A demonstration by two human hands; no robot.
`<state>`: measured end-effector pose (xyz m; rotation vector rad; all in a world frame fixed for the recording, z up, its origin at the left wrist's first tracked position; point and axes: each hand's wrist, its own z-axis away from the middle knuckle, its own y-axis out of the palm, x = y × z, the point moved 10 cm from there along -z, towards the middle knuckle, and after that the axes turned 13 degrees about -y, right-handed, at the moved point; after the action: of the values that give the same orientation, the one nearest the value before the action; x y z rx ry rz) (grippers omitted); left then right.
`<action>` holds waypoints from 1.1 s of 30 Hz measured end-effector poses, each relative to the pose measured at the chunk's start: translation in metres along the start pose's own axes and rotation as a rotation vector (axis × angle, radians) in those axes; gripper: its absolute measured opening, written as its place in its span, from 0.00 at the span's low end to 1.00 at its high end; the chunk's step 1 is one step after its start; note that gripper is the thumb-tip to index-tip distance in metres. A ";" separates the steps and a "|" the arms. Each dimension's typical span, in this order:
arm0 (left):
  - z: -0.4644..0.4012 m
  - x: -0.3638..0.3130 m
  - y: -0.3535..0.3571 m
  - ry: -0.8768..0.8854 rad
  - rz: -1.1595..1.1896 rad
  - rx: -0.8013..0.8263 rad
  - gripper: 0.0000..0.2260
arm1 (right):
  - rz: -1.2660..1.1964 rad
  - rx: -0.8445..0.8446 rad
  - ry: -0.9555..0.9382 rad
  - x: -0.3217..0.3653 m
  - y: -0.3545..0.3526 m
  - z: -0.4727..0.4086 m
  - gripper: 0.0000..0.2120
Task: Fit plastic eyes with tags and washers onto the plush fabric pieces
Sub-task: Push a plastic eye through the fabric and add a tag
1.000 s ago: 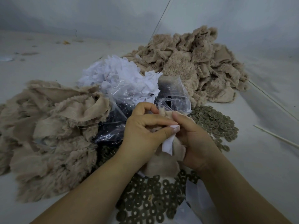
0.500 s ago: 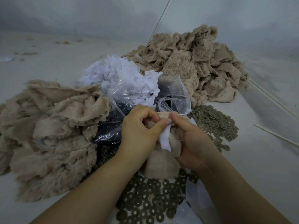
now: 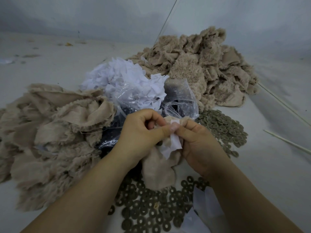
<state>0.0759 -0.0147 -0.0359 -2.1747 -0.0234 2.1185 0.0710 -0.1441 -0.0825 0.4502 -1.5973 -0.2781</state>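
Observation:
A beige plush fabric piece (image 3: 158,170) hangs between both hands at the centre. My left hand (image 3: 141,133) grips its top with curled fingers, thumb pressed against a white tag (image 3: 175,145) lying on the fabric. My right hand (image 3: 200,145) pinches the same tag and fabric from the right, thumb tip meeting the left thumb. No plastic eye shows in the hands. Olive washers (image 3: 151,209) lie scattered below the hands, and more washers (image 3: 222,128) are heaped to the right. A clear bag with dark eyes (image 3: 114,132) lies behind my left hand.
A pile of plush pieces (image 3: 50,137) fills the left, another plush pile (image 3: 198,68) the far right. White tags heap (image 3: 126,81) sits in a clear bag behind the hands. Thin white sticks (image 3: 286,142) lie at the right. White paper (image 3: 202,209) lies under my right forearm.
Both hands have shifted slightly up and together on the fabric piece. The thumbs now meet over the white tag, which hangs lower between them.

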 end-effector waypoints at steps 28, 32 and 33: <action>0.020 -0.032 0.006 0.269 -0.330 -0.161 0.11 | -0.159 0.000 0.210 -0.013 0.011 0.007 0.27; 0.024 -0.036 0.005 0.329 -0.320 -0.190 0.09 | -0.161 0.021 0.183 -0.009 0.015 0.008 0.23; 0.024 -0.036 0.006 0.337 -0.311 -0.176 0.09 | -0.170 0.024 0.177 -0.008 0.015 0.007 0.20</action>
<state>0.0508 -0.0227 -0.0008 -2.4088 -0.5015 1.6213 0.0621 -0.1278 -0.0840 0.6136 -1.3934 -0.3385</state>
